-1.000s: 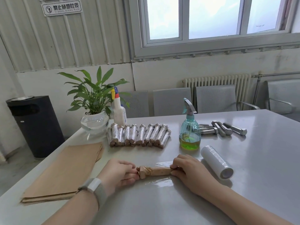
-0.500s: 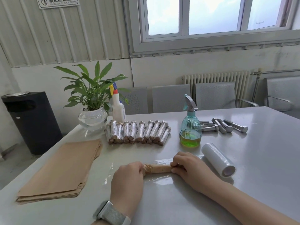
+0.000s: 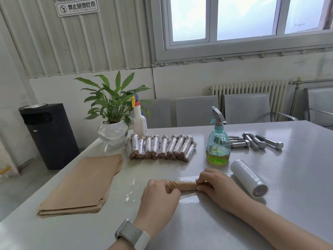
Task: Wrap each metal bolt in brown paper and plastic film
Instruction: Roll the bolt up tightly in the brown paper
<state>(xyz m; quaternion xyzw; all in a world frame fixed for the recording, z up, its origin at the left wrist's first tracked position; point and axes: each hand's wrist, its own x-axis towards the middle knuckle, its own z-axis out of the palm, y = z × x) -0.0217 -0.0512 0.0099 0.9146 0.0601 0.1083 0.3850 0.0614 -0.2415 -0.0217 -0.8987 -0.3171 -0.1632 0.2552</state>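
A bolt wrapped in brown paper lies across a sheet of clear plastic film on the grey table. My left hand grips its left end and my right hand pinches its right end. The film roll lies just right of my right hand. Several bare metal bolts sit at the back right. A row of several wrapped bolts lies behind, in the middle. A stack of brown paper sheets is on the left.
A teal spray bottle with green liquid stands between the wrapped row and the bare bolts. A potted plant and a white spray bottle stand at the back left. Grey chairs line the far edge; a black bin stands off the table's left.
My left hand turned from a sideways hold to covering the bolt's left end from above, wrist swung toward me. The right hand stayed on the right end.
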